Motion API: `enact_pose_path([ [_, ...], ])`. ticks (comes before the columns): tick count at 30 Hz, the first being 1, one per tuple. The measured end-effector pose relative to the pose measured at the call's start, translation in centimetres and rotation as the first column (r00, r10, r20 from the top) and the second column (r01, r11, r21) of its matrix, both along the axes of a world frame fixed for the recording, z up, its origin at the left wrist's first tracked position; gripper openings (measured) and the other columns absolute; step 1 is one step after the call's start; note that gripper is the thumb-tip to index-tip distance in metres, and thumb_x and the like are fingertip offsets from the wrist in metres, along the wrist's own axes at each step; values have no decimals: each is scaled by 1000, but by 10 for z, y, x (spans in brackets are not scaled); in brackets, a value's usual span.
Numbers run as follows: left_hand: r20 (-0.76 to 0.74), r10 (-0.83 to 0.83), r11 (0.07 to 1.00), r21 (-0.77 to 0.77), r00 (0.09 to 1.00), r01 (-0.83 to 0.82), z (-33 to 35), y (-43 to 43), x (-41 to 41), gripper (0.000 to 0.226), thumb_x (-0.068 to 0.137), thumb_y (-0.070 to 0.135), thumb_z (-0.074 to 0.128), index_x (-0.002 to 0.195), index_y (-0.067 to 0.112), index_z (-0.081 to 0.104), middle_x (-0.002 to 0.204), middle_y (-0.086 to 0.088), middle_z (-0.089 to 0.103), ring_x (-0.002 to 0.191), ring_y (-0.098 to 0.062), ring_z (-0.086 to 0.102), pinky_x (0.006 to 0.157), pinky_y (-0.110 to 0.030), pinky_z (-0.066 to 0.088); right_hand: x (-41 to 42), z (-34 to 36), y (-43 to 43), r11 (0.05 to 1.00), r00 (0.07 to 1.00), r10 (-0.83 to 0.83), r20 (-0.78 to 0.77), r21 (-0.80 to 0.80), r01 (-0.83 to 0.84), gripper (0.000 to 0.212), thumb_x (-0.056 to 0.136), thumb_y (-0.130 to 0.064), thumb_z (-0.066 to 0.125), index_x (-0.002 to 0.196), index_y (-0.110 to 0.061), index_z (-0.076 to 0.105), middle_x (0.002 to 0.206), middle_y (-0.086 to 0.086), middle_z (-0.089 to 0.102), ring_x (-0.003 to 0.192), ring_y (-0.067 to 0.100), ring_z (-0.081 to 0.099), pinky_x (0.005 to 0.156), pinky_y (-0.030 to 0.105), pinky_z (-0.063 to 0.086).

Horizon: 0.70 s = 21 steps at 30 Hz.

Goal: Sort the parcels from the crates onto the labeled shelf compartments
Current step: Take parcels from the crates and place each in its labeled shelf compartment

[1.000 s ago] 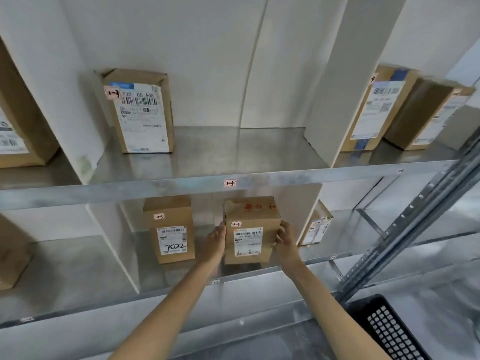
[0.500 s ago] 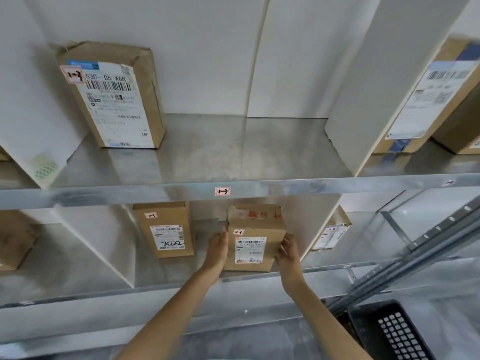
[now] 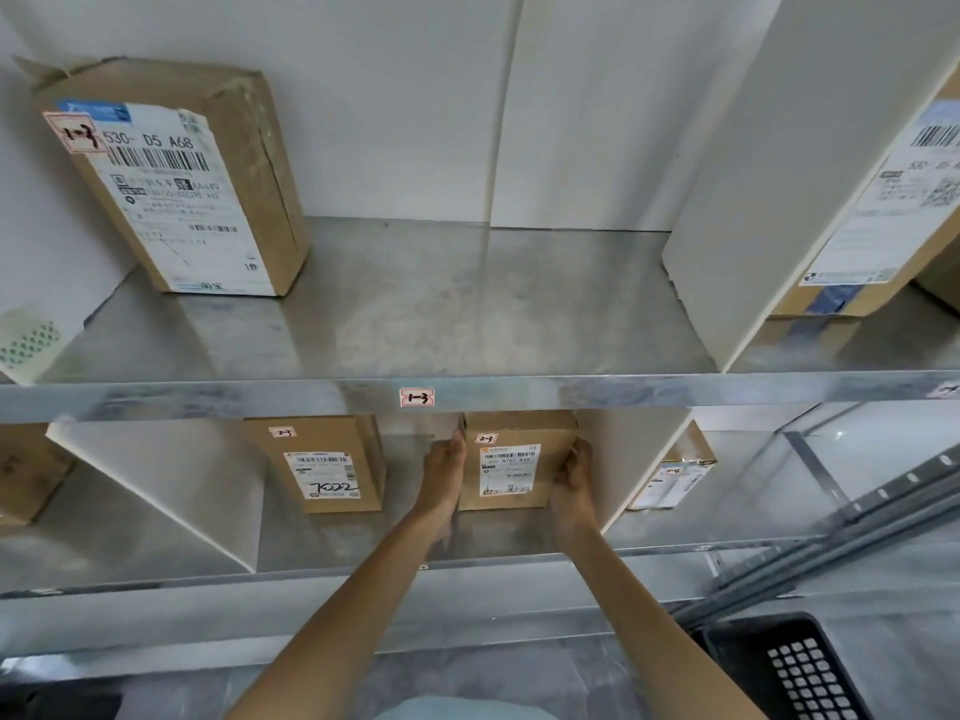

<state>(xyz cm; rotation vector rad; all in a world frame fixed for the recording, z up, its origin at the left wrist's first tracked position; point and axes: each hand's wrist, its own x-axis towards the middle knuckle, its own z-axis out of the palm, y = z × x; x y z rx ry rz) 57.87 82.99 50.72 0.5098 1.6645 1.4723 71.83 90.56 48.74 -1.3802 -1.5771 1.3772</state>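
Nearest me, below and to the right of the parcel being handled, sits a black plastic lattice crate (image 3: 795, 672). Two bare forearms reach up from there into the lower compartment. The small brown cardboard parcel (image 3: 514, 459) stands between the hands on the grey galvanised lower shelf (image 3: 363, 537). The left hand (image 3: 444, 480) lies flat against its left side, fingers straight and pointing inward. The right hand (image 3: 574, 480) has its fingers curled round the parcel's right edge, gripping it.

The parcel is upright, with its long axis vertical. Its white barcode label and a small "2-3" sticker face outward toward the person.

Just left of it, apart from the left hand, stands a second brown parcel marked "7022" (image 3: 322, 465), also upright. Just right of it rises a white divider panel (image 3: 639, 459). Beyond that panel a small tilted parcel (image 3: 675, 475) leans.

Directly above the parcel a red-edged "1-3" sticker (image 3: 416, 397) sits on the front lip of the shiny upper metal shelf (image 3: 467, 314). Up and left of the parcel stands a large battered brown box (image 3: 176, 184). Up and right, past another white panel, is a labelled brown carton (image 3: 883, 210). A white wall (image 3: 395, 96) closes the back.
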Motion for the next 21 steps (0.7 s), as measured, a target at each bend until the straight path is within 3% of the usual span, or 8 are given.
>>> enact_pose_path([
  [2,10,0,1000,-3,1000,0,2,0,1,48,99,44,30,108,10,63,114,-13,67,109,-27,62,102,-49,44,-1,-3,-1,999,998,-38,-43,-10,38,38,95,-2,40,125,-26,41,98,-15,52,90,11,51,83,26,42],
  [4,22,19,1000,-13,1000,-19,4,0,1,51,99,44,30,115,5,59,118,-15,65,112,-29,60,103,-50,43,-2,-4,-3,1000,998,-26,-49,1,26,43,97,-5,36,137,-23,35,109,-9,53,99,15,50,89,30,42],
  [9,-22,26,998,-49,999,-27,11,0,6,54,100,45,27,114,4,60,116,-13,66,110,-27,60,103,-46,43,3,0,-1,999,999,44,18,-32,-44,47,102,-11,31,144,-30,30,126,-5,54,118,18,52,101,30,42],
  [13,-51,64,995,-70,997,-68,8,-3,10,52,99,47,29,119,9,57,123,-10,61,113,-24,56,101,-37,41,10,8,-9,987,988,147,46,-76,-144,72,94,-4,45,151,-33,10,145,-1,41,129,24,43,111,42,36],
  [15,-42,81,993,-78,996,-84,7,-5,11,50,99,47,30,123,11,55,126,-8,58,116,-22,54,99,-34,39,12,12,-13,983,986,164,13,-88,-162,80,91,-4,48,151,-36,4,149,-4,36,132,22,41,111,42,36],
  [18,17,120,991,-57,993,-119,7,-7,17,39,100,45,29,108,23,61,115,2,63,105,-14,56,89,-27,39,14,16,-16,982,986,164,-19,-91,-165,85,88,-1,51,151,-32,4,153,-3,30,135,21,37,113,43,33],
  [21,23,132,989,-64,991,-130,11,-10,21,34,101,45,27,94,33,58,107,11,57,86,0,52,85,-23,32,20,18,-23,978,979,195,-55,-65,-198,79,92,-10,54,152,-31,7,155,-6,28,138,18,33,115,42,29],
])
